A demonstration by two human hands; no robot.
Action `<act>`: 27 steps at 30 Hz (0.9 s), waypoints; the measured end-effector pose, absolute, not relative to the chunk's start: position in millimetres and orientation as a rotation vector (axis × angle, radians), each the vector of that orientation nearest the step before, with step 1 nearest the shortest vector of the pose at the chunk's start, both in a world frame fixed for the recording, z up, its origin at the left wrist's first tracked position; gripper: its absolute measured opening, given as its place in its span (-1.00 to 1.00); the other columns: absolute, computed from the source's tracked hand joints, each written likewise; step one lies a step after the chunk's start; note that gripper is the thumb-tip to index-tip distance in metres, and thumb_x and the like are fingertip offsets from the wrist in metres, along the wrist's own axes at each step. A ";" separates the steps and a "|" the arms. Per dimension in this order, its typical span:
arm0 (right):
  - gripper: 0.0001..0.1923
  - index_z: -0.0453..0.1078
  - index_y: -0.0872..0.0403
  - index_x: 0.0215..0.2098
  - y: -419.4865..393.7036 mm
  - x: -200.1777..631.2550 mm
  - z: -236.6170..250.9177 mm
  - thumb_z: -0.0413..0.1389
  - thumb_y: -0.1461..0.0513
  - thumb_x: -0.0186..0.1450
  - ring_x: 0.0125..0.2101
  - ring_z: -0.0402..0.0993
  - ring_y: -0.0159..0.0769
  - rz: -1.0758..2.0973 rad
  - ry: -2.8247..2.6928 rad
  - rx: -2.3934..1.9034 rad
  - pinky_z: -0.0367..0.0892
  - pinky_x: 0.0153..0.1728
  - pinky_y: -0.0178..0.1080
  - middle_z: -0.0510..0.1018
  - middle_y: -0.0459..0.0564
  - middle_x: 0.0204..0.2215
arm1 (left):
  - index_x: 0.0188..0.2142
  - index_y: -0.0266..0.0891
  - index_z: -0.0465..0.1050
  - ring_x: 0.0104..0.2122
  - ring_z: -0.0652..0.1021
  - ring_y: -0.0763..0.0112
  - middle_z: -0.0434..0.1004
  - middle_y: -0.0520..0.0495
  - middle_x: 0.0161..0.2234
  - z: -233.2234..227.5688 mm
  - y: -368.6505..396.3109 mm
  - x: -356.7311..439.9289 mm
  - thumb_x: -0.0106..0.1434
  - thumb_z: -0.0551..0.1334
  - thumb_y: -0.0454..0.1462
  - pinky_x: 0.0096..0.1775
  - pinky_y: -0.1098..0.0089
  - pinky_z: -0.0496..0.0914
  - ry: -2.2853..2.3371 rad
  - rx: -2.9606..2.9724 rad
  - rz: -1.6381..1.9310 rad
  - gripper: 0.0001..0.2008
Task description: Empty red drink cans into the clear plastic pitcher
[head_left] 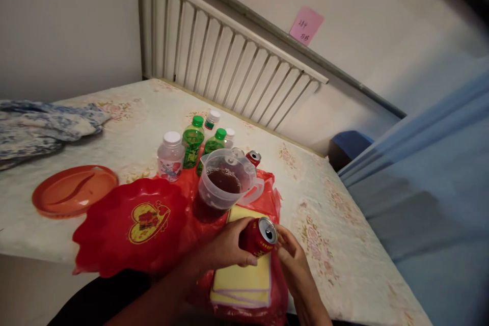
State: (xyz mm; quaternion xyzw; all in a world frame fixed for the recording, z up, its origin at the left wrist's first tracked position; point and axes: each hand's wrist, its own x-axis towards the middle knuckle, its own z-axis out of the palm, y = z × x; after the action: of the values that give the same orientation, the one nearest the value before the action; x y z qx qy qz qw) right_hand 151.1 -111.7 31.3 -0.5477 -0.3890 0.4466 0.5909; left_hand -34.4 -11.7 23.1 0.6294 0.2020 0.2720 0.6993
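My left hand [223, 249] grips a red drink can [259, 237], tilted with its silver top facing right. My right hand [292, 260] touches the can's top with its fingers. Both hands hover over a stack of yellow cloths [242, 282] lying on a red plastic bag [267, 188]. Just behind stands a clear plastic pitcher [225, 181] holding dark liquid. A second red can [253, 157] stands behind the pitcher.
Two green bottles [193, 145], a white-capped bottle [170, 155] and smaller bottles stand behind the pitcher. A red scalloped tray [130, 224] and an orange lid [72, 191] lie at left. A patterned cloth [42, 125] lies at far left. A radiator [229, 56] lines the wall.
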 end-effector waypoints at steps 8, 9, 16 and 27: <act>-0.35 0.40 -0.06 0.08 -108.5 132.8 41.7 0.39 0.17 0.01 0.03 0.47 -0.02 1.005 -1.025 -1.379 0.37 0.06 -0.06 0.57 -0.02 0.02 | 0.14 -0.19 0.28 -0.18 0.54 0.19 0.52 -0.06 -0.11 17.7 -7.7 -15.7 -0.19 0.39 -0.41 -0.20 0.28 0.47 0.411 1.277 0.569 -0.17; -0.35 0.41 -0.05 0.07 -107.4 132.8 41.9 0.39 0.19 0.01 0.02 0.48 -0.02 0.980 -1.029 -1.407 0.38 0.05 -0.07 0.58 -0.02 0.00 | 0.13 -0.18 0.29 -0.15 0.53 0.17 0.52 -0.06 -0.09 16.5 -6.8 -13.7 -0.19 0.39 -0.41 -0.16 0.26 0.46 0.407 1.292 0.580 -0.18; -0.42 0.49 0.01 -0.06 -101.0 136.1 41.2 0.38 0.22 -0.08 -0.09 0.53 -0.02 0.831 -1.025 -1.518 0.43 -0.04 -0.11 0.64 -0.03 -0.13 | 0.14 -0.19 0.30 -0.02 0.48 0.08 0.52 -0.05 -0.02 18.3 -3.8 -7.5 -0.16 0.33 -0.42 -0.01 0.22 0.41 0.422 1.379 0.586 -0.22; -0.38 0.45 0.02 -0.01 -96.4 171.0 28.4 0.38 0.22 -0.07 -0.10 0.54 -0.06 0.760 -0.942 -1.419 0.43 -0.04 -0.11 0.64 0.01 -0.12 | 0.18 -0.18 0.24 0.16 0.36 -0.02 0.34 -0.20 0.20 3.5 1.9 2.8 -0.10 0.37 -0.27 0.18 0.09 0.23 0.476 1.390 0.626 -0.20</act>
State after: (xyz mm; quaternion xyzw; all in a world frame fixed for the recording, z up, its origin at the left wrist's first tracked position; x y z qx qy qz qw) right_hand 171.0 -96.4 28.4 -0.6110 -0.4056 0.3271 0.5959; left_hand 2.8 1.9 3.5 0.6233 0.2136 0.2807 0.6979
